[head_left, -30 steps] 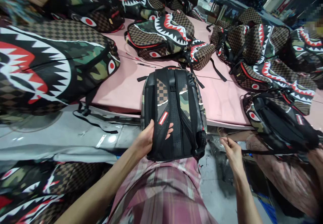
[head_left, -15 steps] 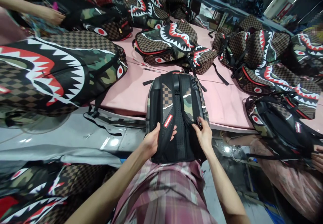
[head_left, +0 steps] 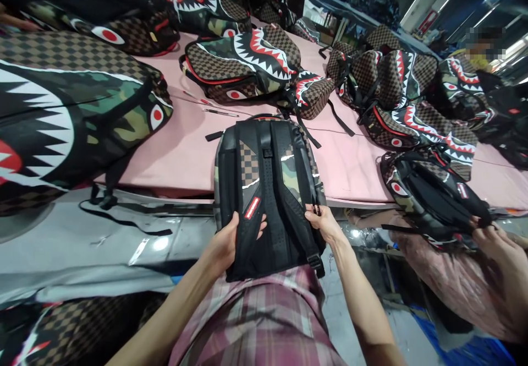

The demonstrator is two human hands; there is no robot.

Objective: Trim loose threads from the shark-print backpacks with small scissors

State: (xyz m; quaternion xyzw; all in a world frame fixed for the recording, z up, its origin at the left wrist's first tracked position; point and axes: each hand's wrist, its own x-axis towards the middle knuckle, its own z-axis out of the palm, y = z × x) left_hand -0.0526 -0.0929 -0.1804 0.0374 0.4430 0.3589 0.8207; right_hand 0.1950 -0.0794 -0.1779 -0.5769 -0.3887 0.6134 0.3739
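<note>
A black backpack with checkered and camouflage patches rests back side up, its top on the pink table and its lower end at my lap. My left hand is wrapped round the left shoulder strap, by its small red label. At the other side, my right hand pinches at the edge of the right shoulder strap, with thin black cord or webbing showing above the fingertips. Lower on that strap a black buckle hangs by the bag's bottom corner.
Several shark-mouth backpacks lie on the pink table, a large one close on the left. A pen-like stick lies behind my bag. At right, another person's hand touches a backpack. More checkered bags are at lower left.
The view has turned right, so everything sits further left. The right strap's lower end and buckle now show below my right hand. Both hands stay on the backpack straps.
</note>
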